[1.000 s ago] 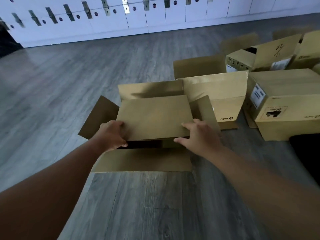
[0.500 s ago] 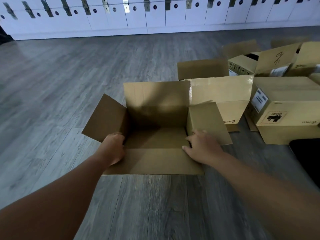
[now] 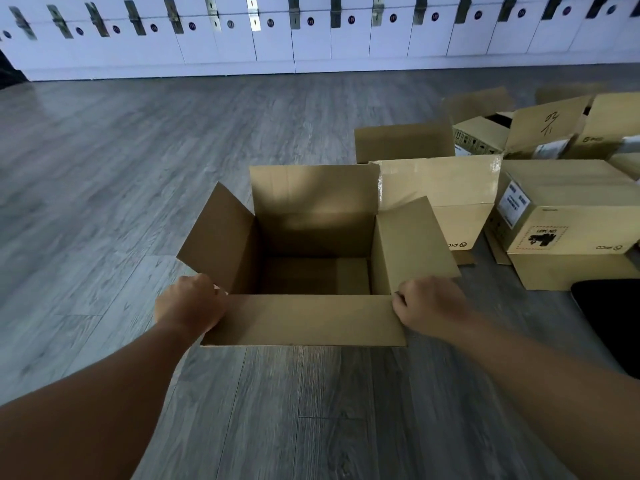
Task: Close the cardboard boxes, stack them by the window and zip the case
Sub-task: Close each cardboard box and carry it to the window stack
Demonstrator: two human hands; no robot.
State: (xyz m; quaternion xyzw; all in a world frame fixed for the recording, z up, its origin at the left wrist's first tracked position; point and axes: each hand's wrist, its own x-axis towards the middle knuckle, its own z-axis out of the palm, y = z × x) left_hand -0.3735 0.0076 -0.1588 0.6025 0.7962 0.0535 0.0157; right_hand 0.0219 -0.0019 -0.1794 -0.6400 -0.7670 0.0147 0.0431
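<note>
An empty open cardboard box [image 3: 304,320] stands on the grey floor in front of me, all its flaps spread outward. My left hand [image 3: 190,304] grips the box's near left corner, fingers curled at the left flap's base. At the near right corner my right hand [image 3: 431,308] grips the base of the right flap. Right of it lie more cardboard boxes: an open one [image 3: 440,192] touching it, a closed labelled one [image 3: 568,223], and open ones [image 3: 540,133] behind. A black case [image 3: 606,323] shows partly at the right edge.
White lockers [image 3: 311,36] line the far wall. Bare grey wooden floor [image 3: 121,168] stretches to the left and behind the box, and also between me and the box.
The far flap, folded down over the box a second ago, has swung back up, so the box stands fully open. Both hands slid from that flap to the near corners.
</note>
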